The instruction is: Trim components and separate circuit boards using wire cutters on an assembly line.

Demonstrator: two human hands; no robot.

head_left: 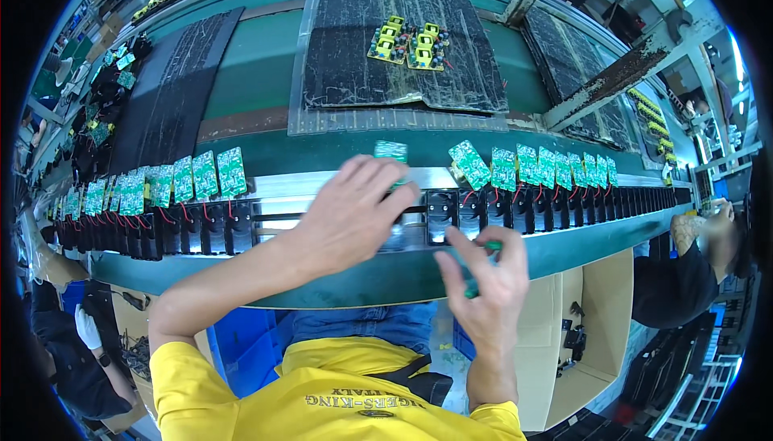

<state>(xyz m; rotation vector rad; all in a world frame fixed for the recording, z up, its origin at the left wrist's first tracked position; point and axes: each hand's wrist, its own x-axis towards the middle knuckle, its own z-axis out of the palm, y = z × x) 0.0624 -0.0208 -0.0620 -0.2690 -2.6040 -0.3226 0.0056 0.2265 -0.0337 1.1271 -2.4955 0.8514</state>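
Observation:
My left hand (354, 212) reaches across the metal rail with its fingers bent, closed at a small green circuit board (390, 150) that shows just beyond the fingertips. What lies under the palm is hidden. My right hand (489, 280) is curled around a slim green object (493, 245), perhaps a tool handle, mostly covered by the fingers. Its thumb and forefinger point toward a black open case (441, 214) in the row. Beside that case, a tilted circuit board (469, 165) stands above the cases.
Black cases with wired green boards (230, 173) line the rail (290, 187) on both sides. Yellow-and-black components (388, 41) rest on a worn dark board (338, 55) beyond. A cardboard box (600, 336) stands low at right, a blue bin (241, 348) at left. People sit at both sides.

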